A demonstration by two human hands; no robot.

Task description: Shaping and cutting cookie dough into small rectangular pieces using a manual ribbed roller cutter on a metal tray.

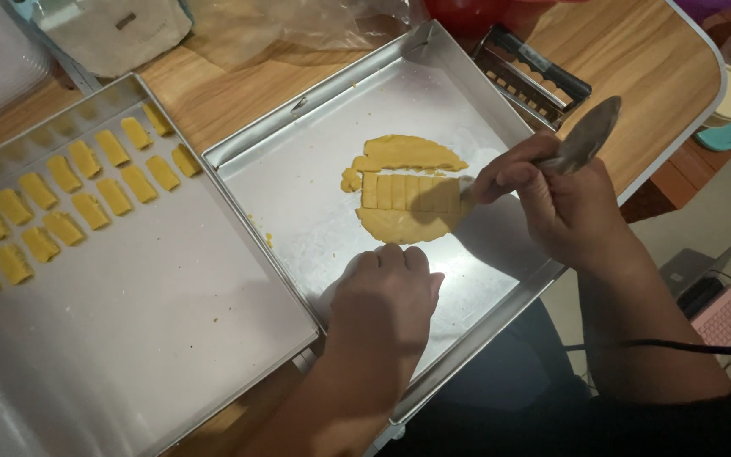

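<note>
Dough sheet [408,190] at centre frame lies scored into a row of strips, right hand [564,207] pinching a spoon [585,140] at its edge, left hand [387,296] curled on the tray [298,203]; about twenty pieces [69,207] already fill the left-hand tray [129,338], trimmings remaining.

Brushed matt metal trays [315,211], glossy metal spoon [587,137], soft matt yellow dough [408,190], smooth wood table [636,76], clear crinkled plastic [298,25] at top.
</note>
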